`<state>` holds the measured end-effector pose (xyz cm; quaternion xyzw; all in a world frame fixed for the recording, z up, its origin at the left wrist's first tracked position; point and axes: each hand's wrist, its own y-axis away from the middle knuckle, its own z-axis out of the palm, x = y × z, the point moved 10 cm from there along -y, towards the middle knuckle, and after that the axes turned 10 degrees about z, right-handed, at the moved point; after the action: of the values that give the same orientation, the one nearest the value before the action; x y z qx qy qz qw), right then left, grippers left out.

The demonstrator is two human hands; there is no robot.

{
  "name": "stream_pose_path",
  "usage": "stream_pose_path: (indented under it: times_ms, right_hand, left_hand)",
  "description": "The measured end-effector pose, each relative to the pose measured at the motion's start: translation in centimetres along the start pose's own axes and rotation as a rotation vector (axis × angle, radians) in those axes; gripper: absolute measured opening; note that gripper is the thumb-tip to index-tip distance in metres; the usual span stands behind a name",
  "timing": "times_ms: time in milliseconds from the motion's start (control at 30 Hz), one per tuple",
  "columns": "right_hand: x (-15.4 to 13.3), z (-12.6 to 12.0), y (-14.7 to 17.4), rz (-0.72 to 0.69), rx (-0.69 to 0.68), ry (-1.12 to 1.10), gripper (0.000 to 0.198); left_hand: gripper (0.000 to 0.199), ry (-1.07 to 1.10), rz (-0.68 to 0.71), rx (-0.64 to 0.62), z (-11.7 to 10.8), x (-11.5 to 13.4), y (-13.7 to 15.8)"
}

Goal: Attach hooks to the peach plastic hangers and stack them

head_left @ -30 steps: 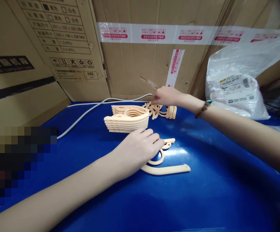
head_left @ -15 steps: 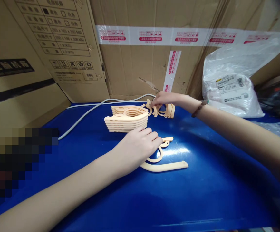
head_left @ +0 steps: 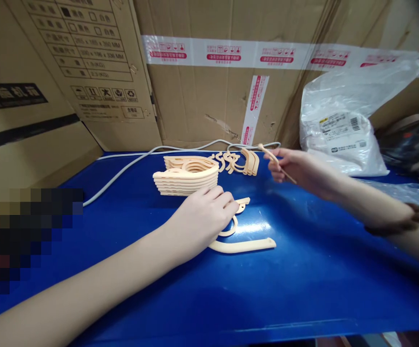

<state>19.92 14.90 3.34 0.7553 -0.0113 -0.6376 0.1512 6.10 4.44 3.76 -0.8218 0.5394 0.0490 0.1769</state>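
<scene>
While the left hand [head_left: 206, 217] clasps a looped cream piece [head_left: 243, 246], the right hand [head_left: 298, 167] pinches a slim, knob-ended cream part [head_left: 270, 154].

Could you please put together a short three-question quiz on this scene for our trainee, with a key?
1. True or false: the left grip rests on the white plastic bag.
2. What does the right grip hold? A) a slim peach piece B) the cable C) a strip of tape
3. Fill in: as seen in the picture, the stacked peach pieces lie to the ___ of the loose small pieces.

Key: 1. False; it covers part of a curved peach piece. 2. A. 3. left.
</scene>
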Motion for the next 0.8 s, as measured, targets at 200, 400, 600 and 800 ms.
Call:
stream_pose_path:
  times_ms: [200,400,600,800]
  right_hand:
    - [3.0,2.0,2.0,-0.072,-0.067,0.423,0.041]
    - [1.1,4.1,4.3,-0.294,-0.079,0.784,0.043]
    - [0.8,5.1,6.1,-0.359,-0.116,0.926,0.040]
    - [0.7,5.1,6.3,-0.330,-0.116,0.930,0.042]
  left_hand:
    - [0.038,0.543,-0.041,0.062,-0.4,1.2,0.0]
    - [0.028,0.643,-0.020,0.000,0.8,1.5,0.2]
    - [0.009,0.704,-0.011,-0.046,0.9,1.3,-0.1]
    - [0.008,0.715,-0.079,0.020,1.2,0.3,0.0]
